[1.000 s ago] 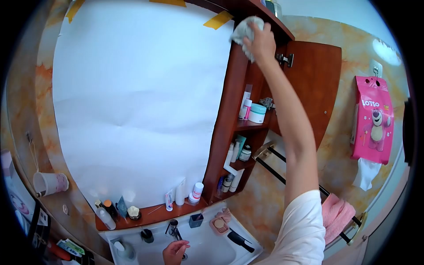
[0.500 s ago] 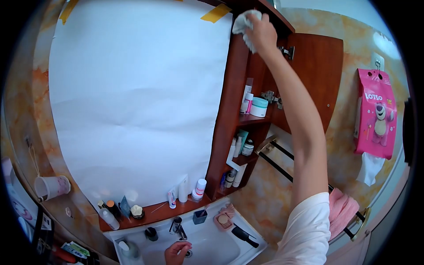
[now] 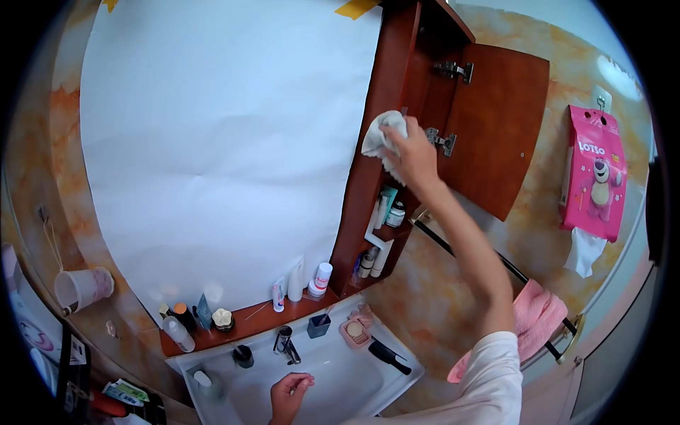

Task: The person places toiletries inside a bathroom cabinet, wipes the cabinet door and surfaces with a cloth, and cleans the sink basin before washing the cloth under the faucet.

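Note:
My right hand (image 3: 416, 157) grips a crumpled white cloth (image 3: 383, 134) against the red-brown wooden upright (image 3: 374, 106) of the wall cabinet, in front of its middle shelf. The hand and cloth hide the items on that shelf. To the right, the cabinet door (image 3: 499, 127) stands swung out on its hinges. My left hand (image 3: 289, 397) hovers over the white sink (image 3: 329, 375) with fingers curled to the thumb, and nothing shows in it. The tap (image 3: 286, 344) is just above that hand in the view.
Bottles and tubes line the wooden ledge (image 3: 248, 323). A soap dish (image 3: 355, 331) and black-handled brush or comb (image 3: 389, 357) lie on the sink's right rim. White paper (image 3: 227, 142) covers the panel. A pink towel (image 3: 540, 315) hangs on a rail; a pink tissue pack (image 3: 593, 170) hangs further right.
My right hand has brought the cloth down from the cabinet's top to the middle shelf's height. My left hand has shifted slightly in view. The camera view has moved a little.

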Motion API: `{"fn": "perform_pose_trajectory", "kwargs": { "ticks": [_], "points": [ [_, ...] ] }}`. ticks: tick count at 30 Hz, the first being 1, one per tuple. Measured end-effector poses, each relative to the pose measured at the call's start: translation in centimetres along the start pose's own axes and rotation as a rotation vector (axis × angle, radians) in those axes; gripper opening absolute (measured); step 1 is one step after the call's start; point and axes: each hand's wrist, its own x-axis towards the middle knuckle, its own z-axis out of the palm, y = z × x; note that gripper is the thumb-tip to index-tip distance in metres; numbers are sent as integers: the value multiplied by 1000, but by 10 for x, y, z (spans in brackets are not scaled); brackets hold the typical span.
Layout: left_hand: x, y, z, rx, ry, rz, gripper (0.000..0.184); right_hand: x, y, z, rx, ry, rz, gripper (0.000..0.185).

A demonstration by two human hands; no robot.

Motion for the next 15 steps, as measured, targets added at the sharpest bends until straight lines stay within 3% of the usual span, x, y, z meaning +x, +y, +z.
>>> {"fn": "perform_pose_trajectory", "kwargs": {
  "ticks": [3, 8, 11, 15],
  "points": [
    [-1, 21, 7, -32, 26, 14, 12, 49, 32, -3, -201, 23, -4, 43],
    [6, 14, 9, -49, 21, 25, 10, 138, 66, -12, -186, 208, 41, 34],
    [32, 42, 10, 249, -2, 226, 9, 102, 48, 2, -133, 251, 92, 34],
    [99, 109, 24, 359, -57, 590, 10, 5, -11, 17, -44, 99, 217, 43]
  ]
}}
